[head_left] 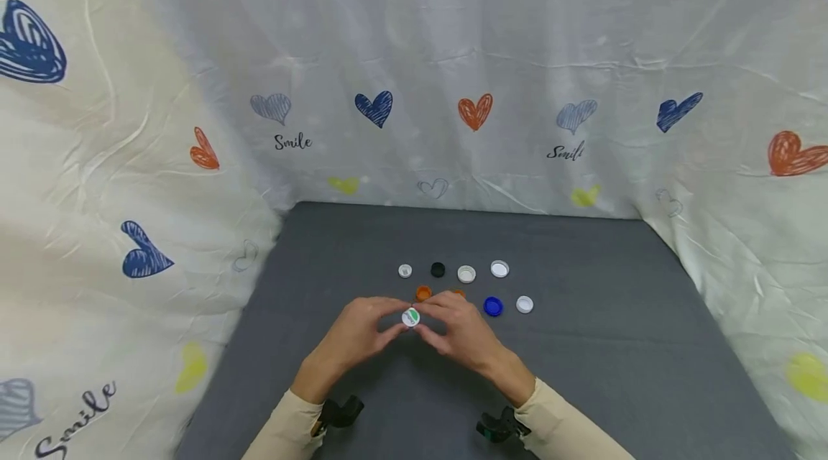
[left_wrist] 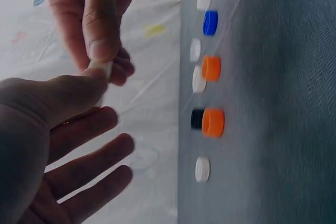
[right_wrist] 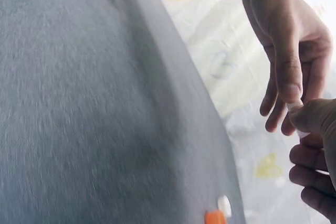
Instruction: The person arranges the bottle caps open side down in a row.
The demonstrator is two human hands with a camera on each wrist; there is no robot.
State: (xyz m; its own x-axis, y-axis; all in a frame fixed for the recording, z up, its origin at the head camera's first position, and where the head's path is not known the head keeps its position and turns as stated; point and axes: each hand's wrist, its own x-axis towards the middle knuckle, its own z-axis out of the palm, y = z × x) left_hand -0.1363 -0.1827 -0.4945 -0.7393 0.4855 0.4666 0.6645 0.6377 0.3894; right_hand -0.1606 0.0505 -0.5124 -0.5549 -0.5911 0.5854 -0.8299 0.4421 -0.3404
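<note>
A small white bottle cap [head_left: 410,317] with a green mark on its top is between my two hands above the grey table. My left hand [head_left: 359,334] pinches it from the left with thumb and finger. From the right, my right hand [head_left: 462,330] pinches the same cap. In the left wrist view only a pale edge of the cap [left_wrist: 108,71] shows between the fingertips, and the other left fingers [left_wrist: 94,182] are spread. Just beyond the hands lie an orange cap [head_left: 423,293] and a second orange cap [head_left: 459,293], the latter partly hidden by the right hand.
Behind stand a small white cap [head_left: 405,271], a black cap [head_left: 438,269] and two white caps, one [head_left: 466,274] left of the other [head_left: 499,269]. A blue cap [head_left: 493,306] and another white cap [head_left: 525,304] lie to the right. A heart-printed curtain [head_left: 427,158] surrounds the table [head_left: 582,374].
</note>
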